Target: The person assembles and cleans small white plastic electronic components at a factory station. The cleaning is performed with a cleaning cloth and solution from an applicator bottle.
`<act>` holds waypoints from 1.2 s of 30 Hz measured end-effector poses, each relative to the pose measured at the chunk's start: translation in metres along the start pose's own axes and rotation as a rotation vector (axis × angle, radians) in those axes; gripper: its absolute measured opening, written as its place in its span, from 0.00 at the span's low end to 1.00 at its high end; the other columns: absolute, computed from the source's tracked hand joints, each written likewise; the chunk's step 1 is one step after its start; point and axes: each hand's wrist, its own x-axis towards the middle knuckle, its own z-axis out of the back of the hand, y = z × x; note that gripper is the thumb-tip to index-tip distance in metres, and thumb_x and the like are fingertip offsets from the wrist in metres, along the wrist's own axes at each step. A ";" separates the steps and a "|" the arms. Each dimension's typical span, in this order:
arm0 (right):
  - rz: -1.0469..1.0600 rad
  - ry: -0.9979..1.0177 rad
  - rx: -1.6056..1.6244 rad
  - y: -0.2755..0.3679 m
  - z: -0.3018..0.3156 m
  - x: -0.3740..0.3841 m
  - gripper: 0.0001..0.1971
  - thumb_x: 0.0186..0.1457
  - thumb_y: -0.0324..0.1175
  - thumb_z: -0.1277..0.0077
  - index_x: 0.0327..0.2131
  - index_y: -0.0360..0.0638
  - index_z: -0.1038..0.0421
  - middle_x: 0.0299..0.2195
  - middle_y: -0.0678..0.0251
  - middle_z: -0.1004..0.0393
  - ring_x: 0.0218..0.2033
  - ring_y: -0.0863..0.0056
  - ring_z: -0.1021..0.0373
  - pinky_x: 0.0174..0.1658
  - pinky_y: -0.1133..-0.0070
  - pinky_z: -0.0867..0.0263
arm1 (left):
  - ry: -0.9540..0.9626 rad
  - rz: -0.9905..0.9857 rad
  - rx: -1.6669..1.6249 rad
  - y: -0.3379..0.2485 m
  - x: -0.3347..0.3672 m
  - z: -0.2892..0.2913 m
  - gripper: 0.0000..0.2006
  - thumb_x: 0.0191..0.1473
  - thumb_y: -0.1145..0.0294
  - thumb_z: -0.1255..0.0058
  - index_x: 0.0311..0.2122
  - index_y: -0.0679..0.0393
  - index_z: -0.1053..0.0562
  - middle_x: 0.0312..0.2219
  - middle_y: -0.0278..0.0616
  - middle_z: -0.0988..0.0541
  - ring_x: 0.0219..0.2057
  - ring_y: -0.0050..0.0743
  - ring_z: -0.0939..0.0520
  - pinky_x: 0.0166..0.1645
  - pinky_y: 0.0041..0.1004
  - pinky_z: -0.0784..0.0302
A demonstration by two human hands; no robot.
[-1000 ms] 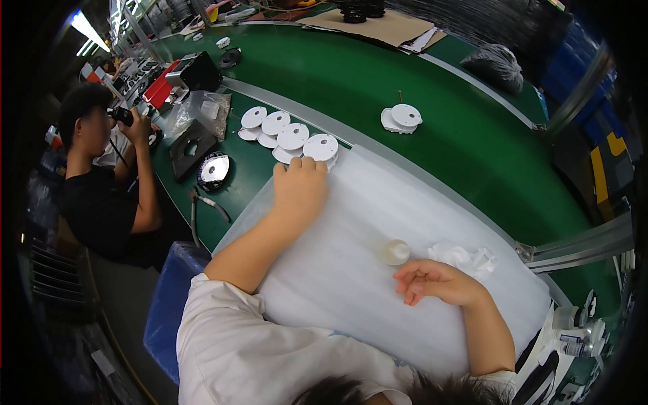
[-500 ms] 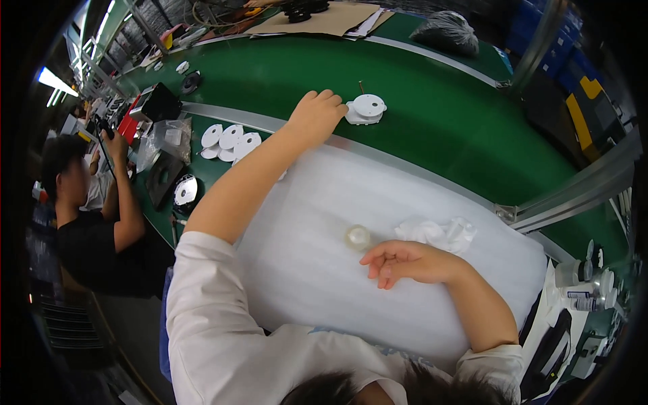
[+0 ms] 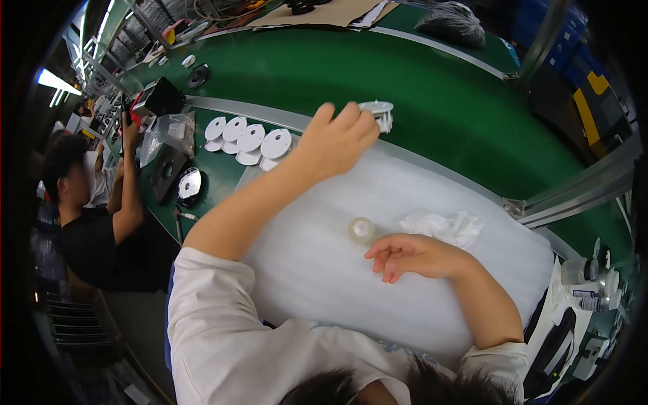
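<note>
My left hand point(image 3: 341, 140) reaches over the far edge of the bench and grips a white round two-layer plastic part point(image 3: 383, 113). The part is tilted, and my fingers hide its left side. My right hand point(image 3: 418, 256) is over the white foam sheet point(image 3: 304, 263), its fingers loosely bent and apart with nothing in them. Just beyond its fingertips stands a small round translucent container point(image 3: 362, 231). Crumpled white tissue or cloth point(image 3: 445, 227) lies behind the right hand.
Several similar white round parts point(image 3: 251, 138) stand in a row at left. Near them are a black-and-white round part point(image 3: 190, 183) and a clear plastic bag point(image 3: 172, 131). A green conveyor belt point(image 3: 459, 115) runs beyond a metal rail. Bottles point(image 3: 594, 290) stand at right; a co-worker point(image 3: 94, 209) sits at left.
My left hand has moved right and nearer, taking hold of the white round part and tilting it off the belt. My right hand has hardly moved. The view has shifted slightly.
</note>
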 end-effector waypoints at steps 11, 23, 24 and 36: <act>0.003 0.002 -0.004 0.001 0.000 -0.001 0.16 0.53 0.28 0.57 0.47 0.39 0.38 0.37 0.65 0.34 0.35 0.78 0.34 0.40 0.81 0.35 | 0.207 0.332 -0.020 -0.042 -0.087 0.056 0.06 0.31 0.70 0.53 0.21 0.51 0.35 0.20 0.30 0.37 0.24 0.25 0.33 0.27 0.30 0.48; 0.012 0.017 0.025 -0.002 0.000 -0.002 0.17 0.53 0.27 0.57 0.47 0.39 0.38 0.37 0.65 0.34 0.35 0.77 0.34 0.40 0.80 0.35 | 0.029 0.419 -0.048 -0.043 -0.076 0.069 0.07 0.31 0.72 0.53 0.21 0.52 0.37 0.20 0.33 0.36 0.26 0.28 0.31 0.28 0.31 0.46; 0.012 0.016 0.022 -0.002 0.000 -0.002 0.17 0.53 0.27 0.57 0.47 0.39 0.38 0.37 0.65 0.34 0.35 0.77 0.34 0.40 0.81 0.35 | 0.031 0.421 -0.049 -0.040 -0.078 0.067 0.07 0.31 0.72 0.53 0.21 0.52 0.37 0.20 0.33 0.36 0.26 0.28 0.31 0.28 0.31 0.46; 0.019 0.018 0.042 -0.001 0.003 -0.001 0.17 0.53 0.27 0.57 0.47 0.39 0.39 0.37 0.65 0.33 0.35 0.77 0.34 0.41 0.80 0.35 | 0.432 0.445 0.052 -0.044 -0.086 0.062 0.07 0.34 0.73 0.52 0.22 0.50 0.35 0.21 0.32 0.36 0.25 0.27 0.33 0.34 0.36 0.41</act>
